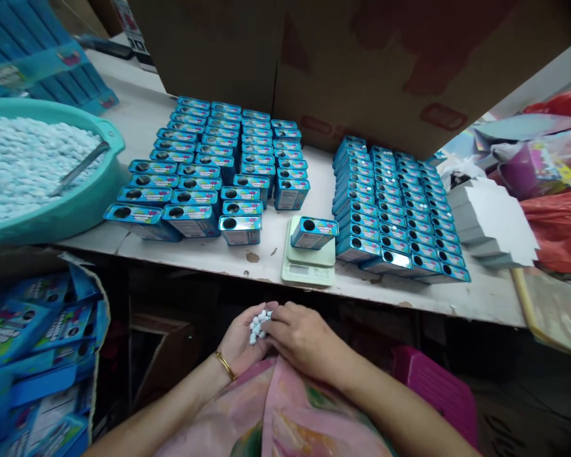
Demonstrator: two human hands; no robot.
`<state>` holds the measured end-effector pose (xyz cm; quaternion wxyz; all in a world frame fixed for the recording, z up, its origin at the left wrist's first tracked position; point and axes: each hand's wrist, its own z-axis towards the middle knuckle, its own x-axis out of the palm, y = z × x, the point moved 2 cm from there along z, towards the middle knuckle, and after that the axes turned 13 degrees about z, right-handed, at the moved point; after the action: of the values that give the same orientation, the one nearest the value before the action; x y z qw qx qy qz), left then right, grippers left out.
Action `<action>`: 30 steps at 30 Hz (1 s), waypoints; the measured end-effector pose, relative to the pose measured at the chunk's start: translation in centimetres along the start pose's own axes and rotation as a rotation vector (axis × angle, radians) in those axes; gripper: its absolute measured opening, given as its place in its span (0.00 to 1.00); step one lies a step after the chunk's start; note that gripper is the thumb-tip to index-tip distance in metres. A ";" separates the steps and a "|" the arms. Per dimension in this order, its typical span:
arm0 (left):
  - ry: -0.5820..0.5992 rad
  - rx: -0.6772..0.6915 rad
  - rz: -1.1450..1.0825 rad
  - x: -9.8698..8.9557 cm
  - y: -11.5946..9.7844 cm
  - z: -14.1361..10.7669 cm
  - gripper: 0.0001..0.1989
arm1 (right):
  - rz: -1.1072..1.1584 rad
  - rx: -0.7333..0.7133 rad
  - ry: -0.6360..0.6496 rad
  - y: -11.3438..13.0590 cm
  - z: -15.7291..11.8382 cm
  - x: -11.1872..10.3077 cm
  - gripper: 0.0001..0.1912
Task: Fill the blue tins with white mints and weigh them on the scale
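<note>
My left hand [242,343] is cupped palm up in front of my body and holds a small heap of pale blue candies [257,327]. Curled over that palm, my right hand [297,336] touches the candies with its fingertips, which are partly hidden. Just beyond my hands, a small pale green scale [309,274] stands at the table's front edge, its display too small to read. One blue tin [314,233] with a dark round hole in its top stands on the scale.
Rows of blue tins [195,216] stand left of the scale, and more tins [400,216] are packed at right. A turquoise basin [52,219] of candies holds a metal scoop [83,166]. Below left is a box of blue packages [42,324]; a magenta stool [433,393] is lower right.
</note>
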<state>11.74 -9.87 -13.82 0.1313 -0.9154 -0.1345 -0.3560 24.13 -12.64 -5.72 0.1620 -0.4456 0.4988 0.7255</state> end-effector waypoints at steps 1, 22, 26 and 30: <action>-0.005 -0.020 0.007 0.1 0.1 0.1 0.08 | -0.027 0.031 0.029 0.2 -0.5 1.5 0.10; -0.022 -0.025 -0.003 2.0 -0.3 1.5 0.08 | -0.027 0.090 -0.052 -1.9 -1.0 3.6 0.10; -0.002 0.029 -0.009 2.9 -1.2 2.0 0.09 | 0.040 0.099 -0.134 -3.2 -0.7 2.6 0.11; 0.025 0.071 -0.037 4.4 -2.3 2.3 0.11 | 0.084 0.050 -0.197 -3.9 -0.2 1.2 0.12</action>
<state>15.45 -6.28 -12.09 0.1589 -0.9030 -0.1625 -0.3646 26.19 -11.27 -9.01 0.1908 -0.3469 0.5164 0.7593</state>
